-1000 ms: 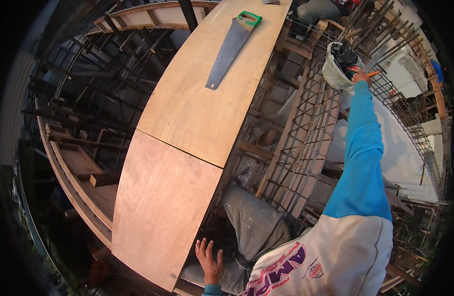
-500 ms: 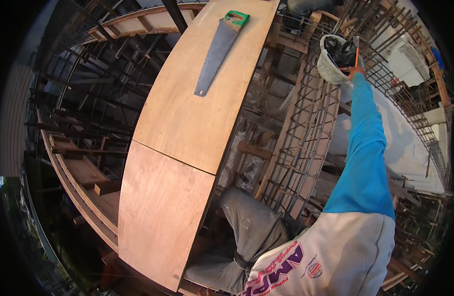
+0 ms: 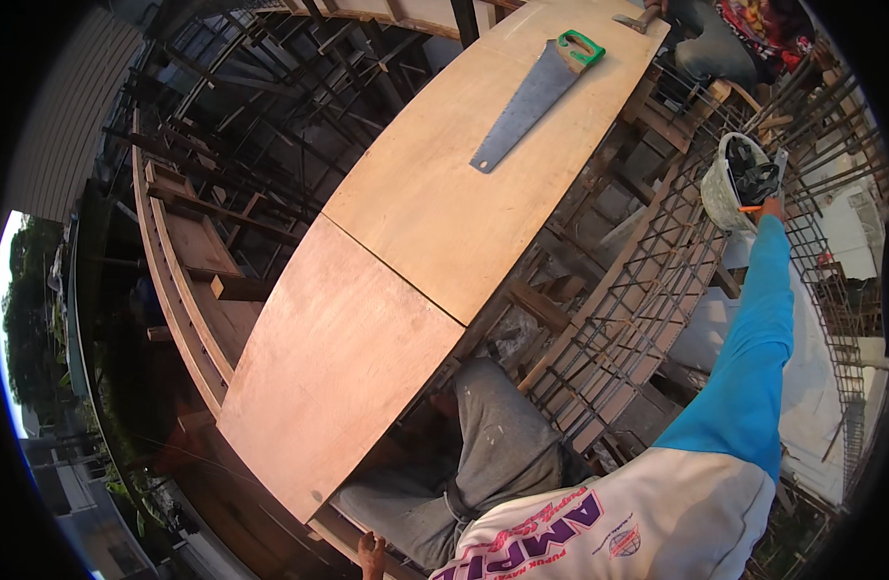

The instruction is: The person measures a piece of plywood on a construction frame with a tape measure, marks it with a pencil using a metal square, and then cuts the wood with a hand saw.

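My right arm, in a blue sleeve, reaches far to the right. My right hand (image 3: 772,208) is closed at the rim of a whitish bucket (image 3: 717,193), which holds dark plastic. An orange handle (image 3: 750,209) shows beside the fingers; the tool's kind is unclear. At the lower edge, my left hand (image 3: 372,554) has its fingers apart, beside a wooden beam (image 3: 340,537) under the panel, with nothing seen in it. A handsaw (image 3: 526,106) with a green handle lies flat on the far plywood sheet (image 3: 435,184). A second, pinkish sheet (image 3: 338,358) meets it at a dark seam.
Another person's hand (image 3: 641,21) rests on the sheet's far end. A steel rebar cage (image 3: 647,290) runs between the panel and my right arm. Wooden formwork (image 3: 178,280) and dark scaffold poles stand beyond the left edge. My bent leg (image 3: 502,425) is close to the panel's right side.
The view has turned, shifting panel, saw and bucket rightward. The orange handle, upright before, now points left from my right hand. My left hand shows more, and another person's hand has appeared.
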Motion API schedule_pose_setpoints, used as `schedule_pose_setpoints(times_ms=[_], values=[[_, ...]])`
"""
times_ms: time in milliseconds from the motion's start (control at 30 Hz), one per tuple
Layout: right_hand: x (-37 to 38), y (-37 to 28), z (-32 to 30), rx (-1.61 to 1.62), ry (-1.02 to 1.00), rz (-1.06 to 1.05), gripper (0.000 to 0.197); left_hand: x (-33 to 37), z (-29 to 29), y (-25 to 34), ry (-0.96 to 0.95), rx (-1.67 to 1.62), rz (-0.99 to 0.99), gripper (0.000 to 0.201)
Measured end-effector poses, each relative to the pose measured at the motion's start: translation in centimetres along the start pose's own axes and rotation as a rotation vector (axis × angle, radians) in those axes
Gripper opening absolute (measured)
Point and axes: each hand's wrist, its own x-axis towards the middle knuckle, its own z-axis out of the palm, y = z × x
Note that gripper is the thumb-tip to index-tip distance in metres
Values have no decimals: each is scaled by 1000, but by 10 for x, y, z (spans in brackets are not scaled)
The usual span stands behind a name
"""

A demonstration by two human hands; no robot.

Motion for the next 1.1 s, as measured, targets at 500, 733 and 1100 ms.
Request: schedule_pose_setpoints(times_ms=[500, 733, 1100], values=[[-239, -98, -50, 870, 560, -99, 40, -39, 45, 7, 341, -49, -81, 63], [-535, -188, 0, 921, -17, -673, 33, -45, 68, 22, 481, -105, -57, 79], [-639, -211, 21, 427, -40, -1110, 29, -33, 135, -72, 593, -184, -212, 76]])
